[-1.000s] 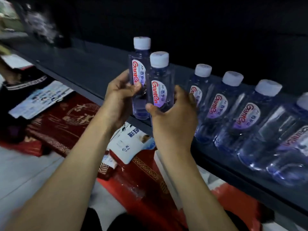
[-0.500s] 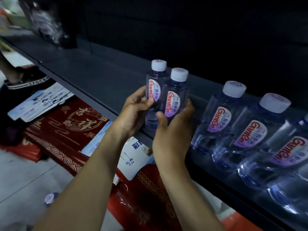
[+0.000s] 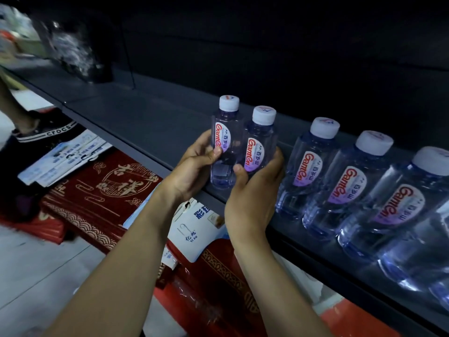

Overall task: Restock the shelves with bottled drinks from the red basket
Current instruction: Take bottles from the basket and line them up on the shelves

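A small clear plastic water bottle (image 3: 224, 147), with a white screw cap and an oval white-and-purple label lettered "GanTen" in red, stands upright at the front edge of the dark grey metal shelf (image 3: 145, 117). It touches a twin bottle (image 3: 261, 144) on its right, which sits slightly nearer. Whether their bases rest on the shelf cannot be told. The left hand (image 3: 194, 166) grips the first, thumb across its label; the right hand (image 3: 252, 198) grips the twin, thumb low on its front. Both are capped, labels facing forward. Just beside them to the right, a row of matching bottles (image 3: 349, 186) stands upright on the same shelf, close together, and runs off the right edge.
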Demonstrator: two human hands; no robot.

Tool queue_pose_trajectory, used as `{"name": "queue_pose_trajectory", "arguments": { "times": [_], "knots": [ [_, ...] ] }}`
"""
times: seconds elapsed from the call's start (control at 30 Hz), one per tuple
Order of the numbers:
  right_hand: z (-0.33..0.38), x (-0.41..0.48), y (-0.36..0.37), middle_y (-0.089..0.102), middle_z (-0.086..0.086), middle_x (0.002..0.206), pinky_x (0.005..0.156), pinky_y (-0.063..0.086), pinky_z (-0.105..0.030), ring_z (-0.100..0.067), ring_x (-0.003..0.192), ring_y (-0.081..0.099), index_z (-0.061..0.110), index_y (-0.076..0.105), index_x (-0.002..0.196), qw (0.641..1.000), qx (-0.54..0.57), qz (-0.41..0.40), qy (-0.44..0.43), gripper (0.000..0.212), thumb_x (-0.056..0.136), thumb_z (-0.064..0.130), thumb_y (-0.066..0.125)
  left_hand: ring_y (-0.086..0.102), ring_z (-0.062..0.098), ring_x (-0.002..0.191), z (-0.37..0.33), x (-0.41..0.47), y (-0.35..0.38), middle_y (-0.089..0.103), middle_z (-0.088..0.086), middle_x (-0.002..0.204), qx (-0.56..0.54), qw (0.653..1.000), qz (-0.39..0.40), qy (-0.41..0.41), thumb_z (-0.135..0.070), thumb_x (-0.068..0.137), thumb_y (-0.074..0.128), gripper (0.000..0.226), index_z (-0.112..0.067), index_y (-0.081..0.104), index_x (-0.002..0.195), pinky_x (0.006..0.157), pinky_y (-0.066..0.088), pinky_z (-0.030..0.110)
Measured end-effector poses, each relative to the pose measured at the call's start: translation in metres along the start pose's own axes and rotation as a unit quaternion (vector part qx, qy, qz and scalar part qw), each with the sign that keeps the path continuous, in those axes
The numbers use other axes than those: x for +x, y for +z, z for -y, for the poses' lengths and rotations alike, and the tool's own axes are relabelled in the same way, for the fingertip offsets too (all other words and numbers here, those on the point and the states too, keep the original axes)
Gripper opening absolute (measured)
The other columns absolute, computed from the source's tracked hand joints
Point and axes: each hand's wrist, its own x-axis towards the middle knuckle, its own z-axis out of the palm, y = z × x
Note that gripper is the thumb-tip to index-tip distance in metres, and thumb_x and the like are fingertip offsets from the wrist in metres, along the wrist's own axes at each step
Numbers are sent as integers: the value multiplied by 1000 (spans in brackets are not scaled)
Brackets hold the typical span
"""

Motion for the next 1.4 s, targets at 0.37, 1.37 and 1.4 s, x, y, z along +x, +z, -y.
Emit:
{"name": "queue_pose_trajectory", "arguments": {
  "times": [0.37, 1.37, 1.4],
  "knots": [
    [4, -54, -31, -5, -3, 164, 108, 10, -13, -14, 151, 5, 35, 30, 148, 982, -13, 188, 12, 74, 88, -5, 48, 56, 10, 125, 12, -16, 3, 57, 2, 137, 202, 977, -63, 37, 13, 84, 64, 83, -21, 26, 150, 103, 49, 35],
    [6, -34, -66, 28, -4, 150, 98, 44, -38, -21, 135, 38, 20, 31, 145, 898, -313, 309, -34, 49, 100, 31, 46, 46, 9, 135, 24, -7, 30, 48, -6, 146, 269, 960, -69, 21, 5, 90, 61, 84, -27, 17, 154, 113, 40, 42],
    [7, -35, -64, 35, -2, 145, 95, 45, -36, -20, 131, 42, 21, 38, 139, 896, -312, 312, -45, 41, 100, 29, 46, 46, 9, 135, 23, -10, 29, 47, -7, 147, 296, 953, -65, 20, 0, 91, 62, 83, -29, 16, 155, 113, 39, 43]
  ]
}}
